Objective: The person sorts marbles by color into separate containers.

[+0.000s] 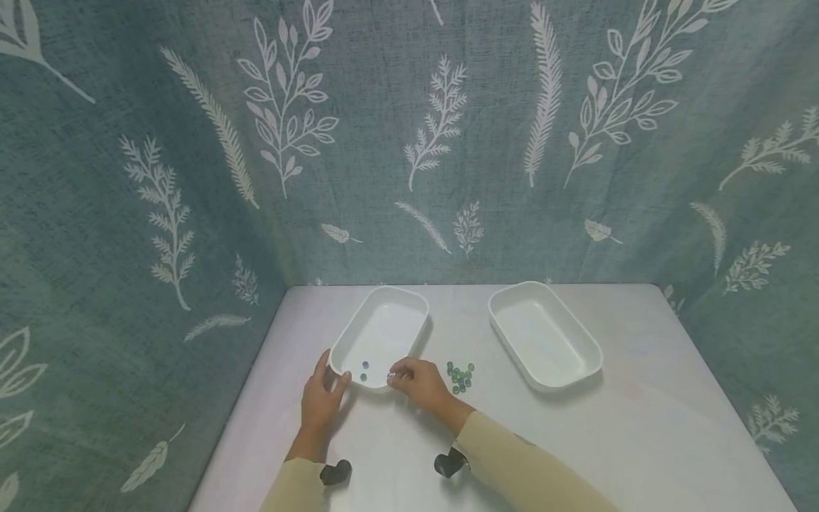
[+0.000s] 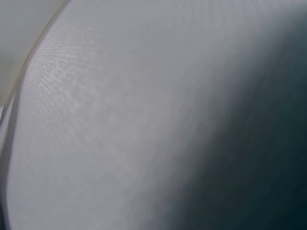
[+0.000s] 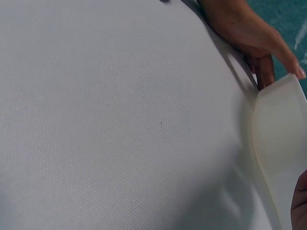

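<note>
In the head view, my left hand (image 1: 320,402) holds a white tray (image 1: 350,328) by its near-left corner. The thumb lies on the near rim and the fingers go along the outer side; the right wrist view also shows this left hand (image 3: 244,28) on the corner. Over the tray's near-right end, my right hand (image 1: 422,384) pinches a small pale blue marble (image 1: 391,375) between thumb and fingertips. A few blue marbles (image 1: 365,365) lie on the tray floor near that end. Right of this hand, several green and blue marbles (image 1: 460,375) sit clustered on the table.
A second white tray (image 1: 544,338) stands farther right on the white table (image 1: 652,398). A patterned green-blue curtain (image 1: 384,235) borders the table at the back and sides. The left wrist view shows mainly blurred white tabletop (image 2: 120,120).
</note>
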A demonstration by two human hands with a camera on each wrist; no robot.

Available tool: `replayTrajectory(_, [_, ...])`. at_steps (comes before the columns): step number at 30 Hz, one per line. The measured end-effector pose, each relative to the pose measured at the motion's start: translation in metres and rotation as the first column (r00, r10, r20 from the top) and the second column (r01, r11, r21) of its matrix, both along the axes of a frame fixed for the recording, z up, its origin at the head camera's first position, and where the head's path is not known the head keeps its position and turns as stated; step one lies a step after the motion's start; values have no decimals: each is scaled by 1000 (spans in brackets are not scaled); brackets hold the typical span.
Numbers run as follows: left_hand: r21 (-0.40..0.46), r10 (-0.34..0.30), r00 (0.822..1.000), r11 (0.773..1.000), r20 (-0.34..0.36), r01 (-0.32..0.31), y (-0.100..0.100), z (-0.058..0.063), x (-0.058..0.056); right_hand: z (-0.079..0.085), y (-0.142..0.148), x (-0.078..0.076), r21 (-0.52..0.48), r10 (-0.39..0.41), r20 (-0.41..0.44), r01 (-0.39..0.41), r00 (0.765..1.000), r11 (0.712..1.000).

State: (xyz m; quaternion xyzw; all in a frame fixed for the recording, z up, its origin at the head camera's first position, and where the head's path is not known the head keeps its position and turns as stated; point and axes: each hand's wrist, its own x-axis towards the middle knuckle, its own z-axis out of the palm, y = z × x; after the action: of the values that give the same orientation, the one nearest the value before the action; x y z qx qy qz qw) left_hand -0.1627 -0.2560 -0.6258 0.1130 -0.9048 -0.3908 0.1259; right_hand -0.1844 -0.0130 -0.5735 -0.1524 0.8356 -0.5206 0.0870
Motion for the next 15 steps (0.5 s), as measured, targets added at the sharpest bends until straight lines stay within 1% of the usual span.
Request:
replayTrajectory(3, [-4,-1,1000,1000,-12,1,0,0,0,-1,-1,0,1,1,-2,-1,1000,1000])
replayTrajectory(9, [-2,-2,1000,1000,-8,2,-1,0,0,-4,-2,-1,17,8,-17,-7,1000,1000])
replayTrajectory(15, [-6,-7,1000,1000,-22,6,-1,0,1,-2,-3,-1,32,15,-36,-14,999,999])
